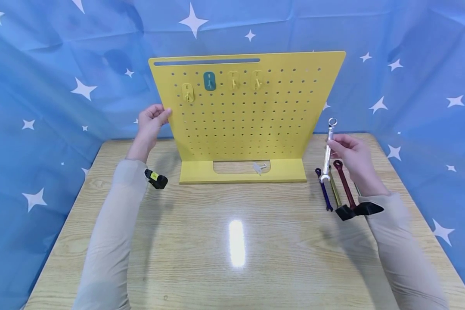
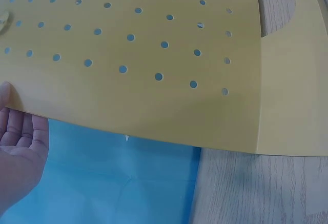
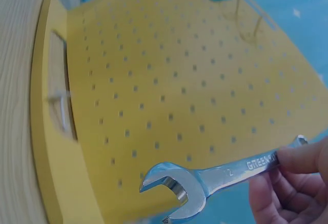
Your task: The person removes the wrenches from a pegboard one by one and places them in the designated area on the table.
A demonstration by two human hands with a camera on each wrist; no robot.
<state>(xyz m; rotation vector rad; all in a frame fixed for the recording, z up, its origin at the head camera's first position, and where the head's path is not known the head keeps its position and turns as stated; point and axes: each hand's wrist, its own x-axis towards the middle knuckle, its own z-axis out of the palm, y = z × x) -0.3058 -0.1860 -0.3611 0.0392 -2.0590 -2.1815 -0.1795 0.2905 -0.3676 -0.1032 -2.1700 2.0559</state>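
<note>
My left hand (image 1: 151, 125) pinches the left edge of a yellow pegboard (image 1: 244, 112), thumb on the front face and fingers behind it. Between thumb and fingers of my right hand (image 1: 352, 157) is a silver combination wrench (image 1: 327, 150), held right of the board with its ring end up. In the right wrist view the wrench's open end (image 3: 179, 188) points toward the board. Along the board's upper part sit a teal hook (image 1: 209, 81) and three yellow hooks, among them one yellow hook (image 1: 187, 92) at the left.
Beneath my right hand lie a purple wrench (image 1: 324, 189), a yellow-green wrench (image 1: 335, 187) and a red wrench (image 1: 345, 184), with another partly hidden. A white hook (image 1: 258, 168) lies in the cutout of the board's base. Blue star-patterned cloth (image 1: 81, 51) hangs behind the wooden table (image 1: 201, 241).
</note>
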